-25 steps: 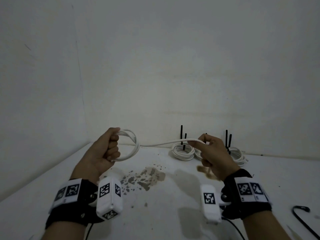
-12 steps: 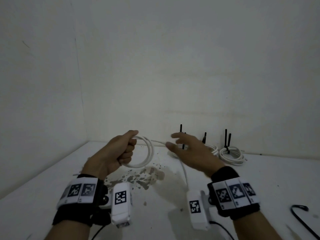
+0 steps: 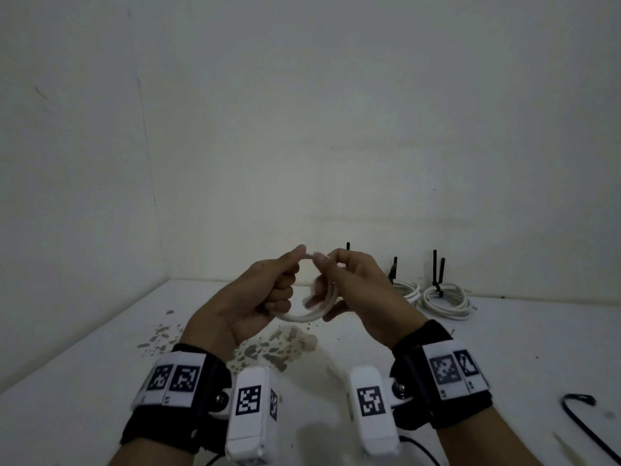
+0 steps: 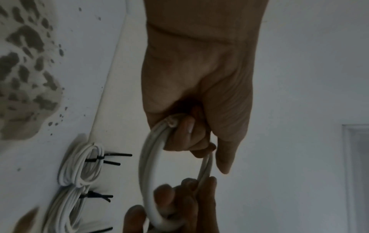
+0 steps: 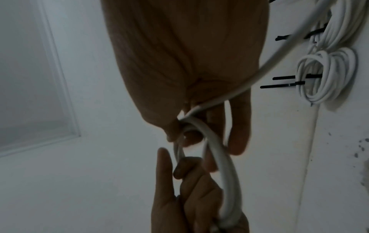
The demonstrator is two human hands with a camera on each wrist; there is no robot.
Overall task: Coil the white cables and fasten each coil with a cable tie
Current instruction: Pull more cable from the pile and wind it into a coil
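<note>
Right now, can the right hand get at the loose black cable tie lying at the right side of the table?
Probably not at once. The right hand grips the white cable coil together with the left hand. Nothing lies between it and the black cable tie, so it must only let go first.

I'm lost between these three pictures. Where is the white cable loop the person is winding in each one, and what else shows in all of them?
Head view: the white cable loop hangs at centre, between the left hand and the right hand.
Left wrist view: the loop curves down from the fist, lower centre.
Right wrist view: the loop runs down the middle, towards the other hand.
Shared landmark: the tied coils with black cable ties.
</note>
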